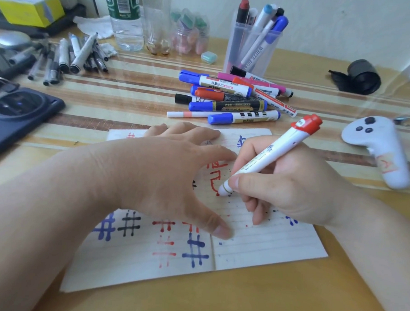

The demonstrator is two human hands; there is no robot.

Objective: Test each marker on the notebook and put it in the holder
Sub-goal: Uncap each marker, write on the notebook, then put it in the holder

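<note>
White marker [269, 156], red cap; tip unclear.

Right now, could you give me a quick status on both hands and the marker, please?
Left hand flat, pinning notebook. Right hand grips red marker, tip on page. Marker pile lies before holder.

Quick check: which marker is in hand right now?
The white marker with the red end, pinched in the right hand, tip on the notebook. The rest lie in the pile or stand in the holder.
</note>
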